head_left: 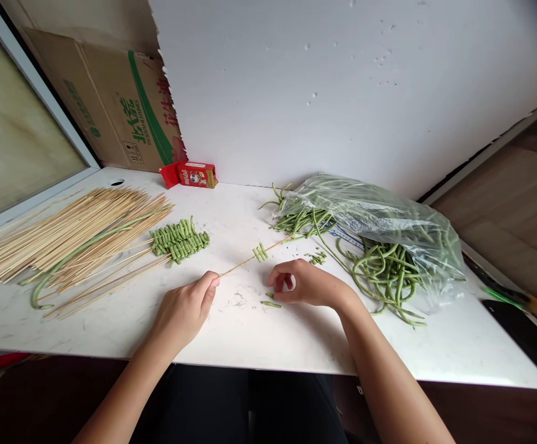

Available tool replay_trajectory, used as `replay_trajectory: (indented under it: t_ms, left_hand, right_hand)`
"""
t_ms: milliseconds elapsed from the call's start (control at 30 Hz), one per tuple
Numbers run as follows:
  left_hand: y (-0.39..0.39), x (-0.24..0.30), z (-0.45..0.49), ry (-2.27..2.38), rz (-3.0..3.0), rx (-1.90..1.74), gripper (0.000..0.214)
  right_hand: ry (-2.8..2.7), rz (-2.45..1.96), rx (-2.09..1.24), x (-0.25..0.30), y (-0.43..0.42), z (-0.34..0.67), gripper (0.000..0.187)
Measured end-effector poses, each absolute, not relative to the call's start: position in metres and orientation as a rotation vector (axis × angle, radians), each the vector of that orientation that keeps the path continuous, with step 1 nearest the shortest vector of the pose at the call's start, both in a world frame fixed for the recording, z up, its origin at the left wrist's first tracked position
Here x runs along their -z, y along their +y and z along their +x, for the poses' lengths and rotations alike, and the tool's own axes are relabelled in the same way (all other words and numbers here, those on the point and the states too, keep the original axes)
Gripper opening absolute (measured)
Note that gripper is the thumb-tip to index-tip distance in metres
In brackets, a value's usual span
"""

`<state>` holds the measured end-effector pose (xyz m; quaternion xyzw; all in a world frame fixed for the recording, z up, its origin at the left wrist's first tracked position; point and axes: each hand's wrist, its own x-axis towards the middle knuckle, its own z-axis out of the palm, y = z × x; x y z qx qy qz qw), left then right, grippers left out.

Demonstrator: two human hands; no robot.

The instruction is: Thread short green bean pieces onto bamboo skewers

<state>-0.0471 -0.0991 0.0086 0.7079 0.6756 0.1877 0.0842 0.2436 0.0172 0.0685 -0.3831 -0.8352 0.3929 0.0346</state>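
My left hand [189, 308] pinches the near end of a thin wooden skewer [236, 267], which slants up to the right above the white table. A few short green bean pieces [260, 252] are threaded crosswise on it, partway along. My right hand [303, 282] is low over the table with its fingers curled and thumb bent inward. Its fingertips close on a short green bean piece [269, 295], mostly hidden by them. Just below lies another cut piece [271, 304]. Several more small pieces [317, 258] rest beyond my right hand.
On the left lie many bare skewers [65, 228] with a long bean [87, 243] across them. Skewers loaded with bean pieces [180, 239] sit beside them. A plastic bag [365, 203] spills long beans [389, 271] at right. A red box [197, 174] stands behind; a phone [523, 339] lies far right.
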Motion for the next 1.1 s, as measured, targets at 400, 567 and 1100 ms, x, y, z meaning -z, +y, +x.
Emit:
replay_trajectory:
  t_ms: [400,567,1100]
  left_hand:
    - [-0.100,-0.010,-0.047,2.026,2.111,-0.550,0.038]
    - [-0.100,-0.010,-0.047,2.029,2.108,-0.552,0.037]
    - [-0.100,-0.011,-0.046,2.019,2.094,-0.536,0.037]
  right_hand:
    - [-2.653,-1.111,-1.086,-0.062,0.011,0.235,0.016]
    - [-2.514,-1.032,-1.163,-0.064,0.018,0.239,0.007]
    - [-1.677,-1.196,-1.311,-0.045,0.059,0.256,0.044]
